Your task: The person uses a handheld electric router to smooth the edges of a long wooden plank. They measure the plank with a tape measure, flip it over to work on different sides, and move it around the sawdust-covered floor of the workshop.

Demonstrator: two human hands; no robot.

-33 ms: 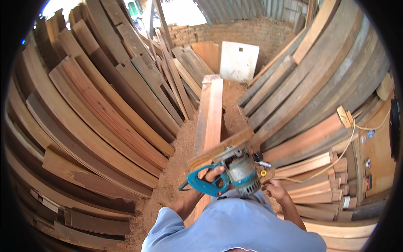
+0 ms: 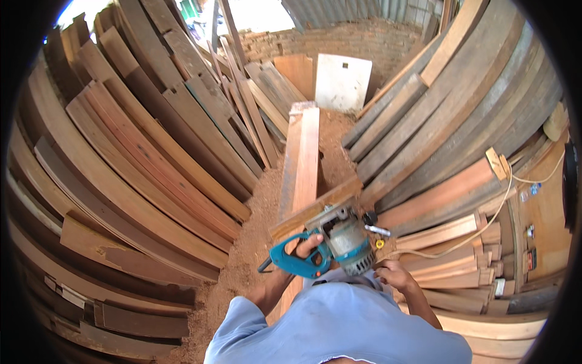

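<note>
My left hand is wrapped round the teal loop handle of a router, a power tool with a grey motor body. The router is tilted, its vented motor end towards my body and a wooden board at its base facing away. My right hand is closed beside the vented end, its curled fingertips close to the housing; whatever they may hold is hidden. Beyond the router a long pale timber piece stretches away from me. A silver tool-like piece and a small yellow round item show beside the router.
Stacked brown planks fill the left, and weathered greyish beams lie at the right. Nearer on the right are short cut pieces and a pale cord. Sawdust covers the floor. A white panel leans at the back.
My right hand's fingers have curled in closer to the router's vented end. The router has shifted slightly, still in my left hand, and the whole view has moved a little.
</note>
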